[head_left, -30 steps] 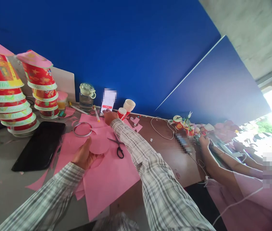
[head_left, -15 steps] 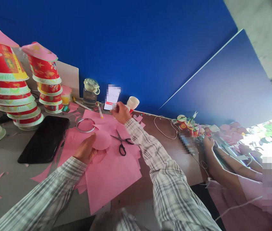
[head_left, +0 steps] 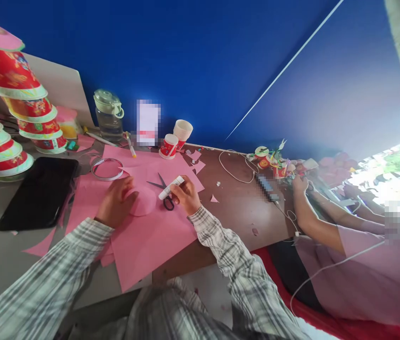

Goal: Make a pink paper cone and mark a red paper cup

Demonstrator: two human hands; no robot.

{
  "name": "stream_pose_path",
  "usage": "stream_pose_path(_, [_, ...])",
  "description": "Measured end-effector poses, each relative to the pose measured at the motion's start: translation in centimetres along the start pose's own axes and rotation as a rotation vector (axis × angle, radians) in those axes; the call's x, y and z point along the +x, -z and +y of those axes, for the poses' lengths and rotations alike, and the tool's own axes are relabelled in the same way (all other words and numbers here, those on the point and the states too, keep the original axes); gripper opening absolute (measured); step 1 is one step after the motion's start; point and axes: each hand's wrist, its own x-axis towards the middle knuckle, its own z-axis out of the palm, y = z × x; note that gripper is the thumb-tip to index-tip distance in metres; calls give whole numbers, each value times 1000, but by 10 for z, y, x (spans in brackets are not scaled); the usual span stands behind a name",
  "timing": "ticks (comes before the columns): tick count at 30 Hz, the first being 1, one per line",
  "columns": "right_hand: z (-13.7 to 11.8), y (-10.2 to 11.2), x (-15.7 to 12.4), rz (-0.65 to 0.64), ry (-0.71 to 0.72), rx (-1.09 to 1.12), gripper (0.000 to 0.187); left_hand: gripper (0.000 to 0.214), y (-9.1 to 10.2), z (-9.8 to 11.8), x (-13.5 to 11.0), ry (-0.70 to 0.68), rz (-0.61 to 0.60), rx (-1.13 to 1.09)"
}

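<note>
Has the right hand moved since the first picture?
Yes. Judged against the propped-up phone, the right hand has moved away from it, toward the camera and a little right.

The left hand (head_left: 115, 204) is loosely curled, its thumb set apart from the bent fingers; behind it the sleeved left forearm (head_left: 56, 269) slants down and away to the left; near it on its right, the right hand (head_left: 187, 195) is closed in a pinching grip; behind that hand, the sleeved right arm (head_left: 237, 269) runs back, down and to the right.
</note>
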Motion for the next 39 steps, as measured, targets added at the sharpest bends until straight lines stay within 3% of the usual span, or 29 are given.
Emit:
stream_pose_path(3, [5,0,0,-20,-21,54,32,31,7,10,-2,-181,75,11])
stream_pose_path(6, [7,-4,-4,-89,-97,170,36,28,12,21,-7,-185,-29,-88])
stream_pose_path(11, [8,-12,-11,-125,-213,305,40,47,6,25,-12,-241,-130,-144])
stream_pose_path(15, [9,-17,-15,-167,-271,370,40,51,-3,26,-16,-177,-129,-166])
stream_pose_path(23, [15,-20,-23,-336,-364,381,42,24,-8,28,-19,-17,-125,-433])
stream_pose_path(33, [12,-20,-26,-205,-356,303,40,25,-8,21,-17,98,-91,-487])
stream_pose_path(39, [8,-23,-27,-230,-431,275,38,20,-5,24,-15,114,-127,-546])
